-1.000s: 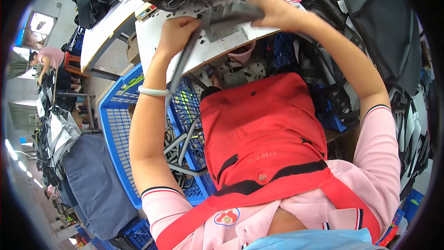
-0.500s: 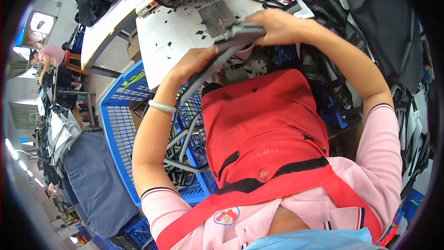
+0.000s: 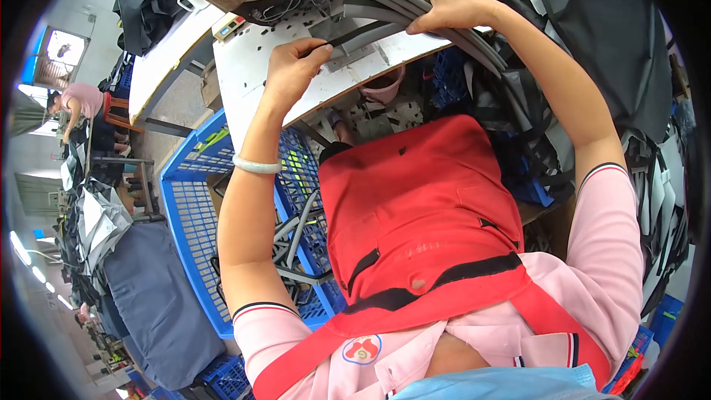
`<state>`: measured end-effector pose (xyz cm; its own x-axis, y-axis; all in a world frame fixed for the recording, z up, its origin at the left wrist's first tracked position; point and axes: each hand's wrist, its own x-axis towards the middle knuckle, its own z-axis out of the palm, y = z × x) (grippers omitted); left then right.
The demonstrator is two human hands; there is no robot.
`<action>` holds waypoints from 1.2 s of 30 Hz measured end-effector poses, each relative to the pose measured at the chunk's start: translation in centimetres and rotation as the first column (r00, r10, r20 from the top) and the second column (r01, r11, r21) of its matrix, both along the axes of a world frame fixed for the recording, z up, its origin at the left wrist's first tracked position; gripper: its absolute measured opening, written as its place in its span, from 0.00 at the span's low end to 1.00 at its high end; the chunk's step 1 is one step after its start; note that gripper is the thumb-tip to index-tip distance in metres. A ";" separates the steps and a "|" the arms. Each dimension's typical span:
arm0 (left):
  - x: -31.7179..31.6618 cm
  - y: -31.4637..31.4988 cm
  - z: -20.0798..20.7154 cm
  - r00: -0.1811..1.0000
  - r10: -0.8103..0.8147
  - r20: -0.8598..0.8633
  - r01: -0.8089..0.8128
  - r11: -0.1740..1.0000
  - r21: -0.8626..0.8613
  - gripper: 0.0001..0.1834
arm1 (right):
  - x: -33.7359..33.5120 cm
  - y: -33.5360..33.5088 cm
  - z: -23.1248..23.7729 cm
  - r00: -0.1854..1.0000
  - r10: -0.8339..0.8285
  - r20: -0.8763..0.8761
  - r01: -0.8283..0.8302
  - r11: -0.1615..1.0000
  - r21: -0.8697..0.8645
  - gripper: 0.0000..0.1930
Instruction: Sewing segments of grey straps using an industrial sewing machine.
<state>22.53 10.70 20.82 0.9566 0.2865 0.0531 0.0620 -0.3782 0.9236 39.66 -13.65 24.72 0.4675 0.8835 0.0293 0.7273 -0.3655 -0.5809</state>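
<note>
My right hand is closed round a bundle of long, flat grey strips above the right part of the white table. The loose ends of the bundle fan out to the left, and its other ends hang down past the table's front edge. My left hand pinches the end of one strip, dark on its upper side, which stretches across to the bundle. Below that strip a metal plate lies on the tabletop, partly covered.
Left of my red apron stands a blue plastic basket with several grey strips inside. A pink bucket is under the table. Dark fabric is heaped at right. Another person bends over work at far left.
My hands have moved apart and upward. The left one has drawn a strip out to the left, and the bundle has shifted with my right hand over the scissors seen earlier.
</note>
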 end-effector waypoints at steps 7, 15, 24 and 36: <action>1.8 0.6 0.3 0.998 0.045 -0.035 -0.048 0.995 -0.089 0.13 | 2.1 0.9 -1.1 0.997 -0.079 -0.013 0.080 0.996 0.028 0.33; 2.4 1.3 0.5 0.997 0.060 -0.053 -0.066 0.990 -0.122 0.12 | 2.5 1.7 -0.4 0.998 -0.059 -0.024 0.060 0.997 0.040 0.28; 3.7 2.5 0.0 0.998 0.055 -0.034 -0.061 0.976 -0.207 0.13 | 3.2 2.6 -0.3 0.996 -0.073 -0.059 0.076 0.996 0.047 0.27; 0.3 5.8 -4.8 0.964 0.237 -0.123 -0.239 0.971 -0.002 0.15 | -2.8 -3.9 -3.8 0.842 -0.062 -0.535 0.247 0.927 0.281 0.34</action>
